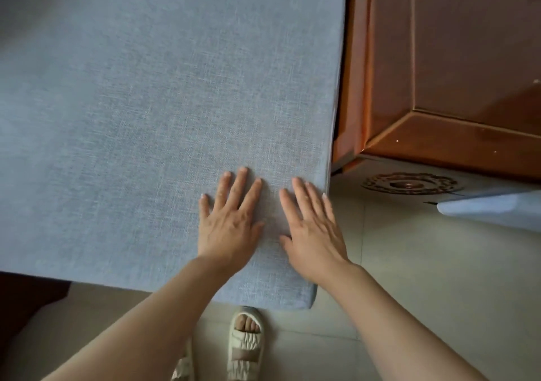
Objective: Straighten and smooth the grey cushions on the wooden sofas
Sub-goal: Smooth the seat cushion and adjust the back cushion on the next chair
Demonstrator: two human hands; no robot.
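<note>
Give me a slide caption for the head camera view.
Left hand and right hand press flat on the grey cushion near its corner.

grey cushion (pixel 146 117): runs off the top and left edges, so its full extent cannot be told.
sofa frame under the cushion: hidden by the cushion, apart from a dark patch (pixel 26 298) at lower left.
palms of the hands: hidden, pressed flat against the fabric.
wooden furniture (pixel 456 58): cut off at the top and right edges.
pale blue object (pixel 497 210): cut off at the right edge; what it is cannot be told.
round carved piece (pixel 409 183): partly hidden under the wooden furniture.
left sandal (pixel 183 369): mostly hidden behind the left forearm.
</note>
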